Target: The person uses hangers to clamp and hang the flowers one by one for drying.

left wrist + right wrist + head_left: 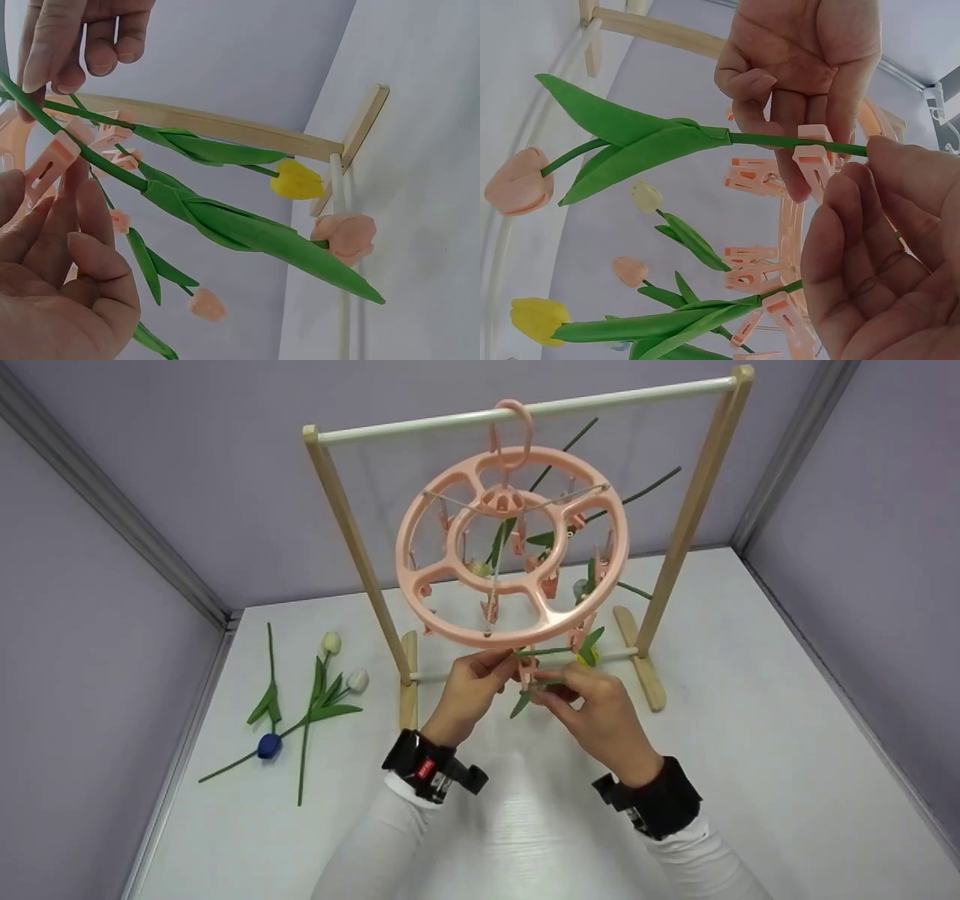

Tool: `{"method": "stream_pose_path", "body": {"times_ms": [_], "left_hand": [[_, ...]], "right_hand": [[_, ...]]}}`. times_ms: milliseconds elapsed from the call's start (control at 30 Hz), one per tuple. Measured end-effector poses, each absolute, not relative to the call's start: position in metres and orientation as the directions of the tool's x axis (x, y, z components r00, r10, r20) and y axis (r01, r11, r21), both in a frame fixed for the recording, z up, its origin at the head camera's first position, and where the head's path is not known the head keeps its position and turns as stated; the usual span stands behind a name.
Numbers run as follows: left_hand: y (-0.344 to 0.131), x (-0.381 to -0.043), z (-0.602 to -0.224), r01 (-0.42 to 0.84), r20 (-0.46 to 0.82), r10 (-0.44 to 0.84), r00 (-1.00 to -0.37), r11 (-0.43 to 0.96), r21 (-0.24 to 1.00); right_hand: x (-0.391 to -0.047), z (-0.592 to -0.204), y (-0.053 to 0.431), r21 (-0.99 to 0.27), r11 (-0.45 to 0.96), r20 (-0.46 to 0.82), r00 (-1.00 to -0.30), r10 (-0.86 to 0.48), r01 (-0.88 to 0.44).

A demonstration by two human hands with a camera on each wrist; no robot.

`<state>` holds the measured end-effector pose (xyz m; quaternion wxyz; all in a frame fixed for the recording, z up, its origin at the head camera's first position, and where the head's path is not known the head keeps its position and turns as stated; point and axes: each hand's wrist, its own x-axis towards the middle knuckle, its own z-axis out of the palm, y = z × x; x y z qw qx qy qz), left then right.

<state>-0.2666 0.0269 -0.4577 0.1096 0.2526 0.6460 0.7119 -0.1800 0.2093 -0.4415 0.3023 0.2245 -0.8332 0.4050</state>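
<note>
A pink artificial tulip [519, 180] with long green leaves lies across a pink clothespin [54, 166] at the near side of a round pink clip hanger [559, 622]. My left hand [469, 694] holds that clothespin between thumb and fingers, as the left wrist view shows. The tulip's green stem [769, 140] runs through the clothespin's mouth. On the stem's end, my right hand [600, 720] pinches with thumb and forefinger, close beside the clothespin. In the right wrist view, a yellow tulip [536, 321] hangs from a neighbouring clothespin [789, 322].
The hanger hooks over the white rod [630, 396] of a wooden stand [697, 510]. Several other tulips hang from its far clips, some stems sticking out behind. At left on the white table [225, 825] lie a blue tulip [269, 745] and white tulips [358, 681].
</note>
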Motion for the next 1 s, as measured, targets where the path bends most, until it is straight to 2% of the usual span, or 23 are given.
{"method": "stream_pose_path", "body": {"times_ms": [633, 1000], "left_hand": [[0.022, -0.282, -0.460, 0.189, 0.195, 0.488, -0.851, -0.062, 0.980], [0.017, -0.289, -0.468, 0.174, 0.222, 0.508, -0.832, -0.141, 0.975]], "right_hand": [[-0.167, -0.454, 0.227, -0.563, 0.615, 0.652, -0.754, -0.080, -0.552], [-0.164, -0.458, 0.237, -0.576, 0.632, 0.627, -0.776, -0.066, -0.519]]}}
